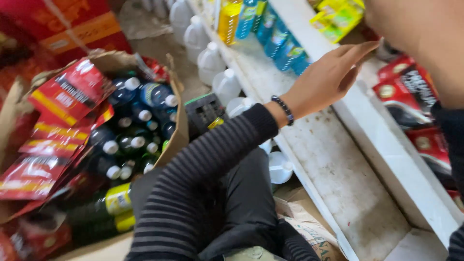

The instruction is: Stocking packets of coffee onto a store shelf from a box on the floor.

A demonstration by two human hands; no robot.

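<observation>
Beside a white shelf, left hand reaches up, fingers flat and together, holding nothing.
Shelf part stocked: roughly five blue bottles at far end, near stretch bare. Cardboard box well apart on floor, a dozen-odd white-capped dark bottles unshelved. Right hand out of view, grip unknowable.

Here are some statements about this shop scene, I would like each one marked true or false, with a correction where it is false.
1. The left hand reaches toward the white shelf with open fingers. True.
2. That hand grips a bottle. False: it holds nothing.
3. A dark beaded bracelet sits on that wrist. True.
4. The cardboard box holds only red packets. False: it also holds dark bottles with white caps.
5. The sleeve is plain white. False: it is dark and striped.
</observation>
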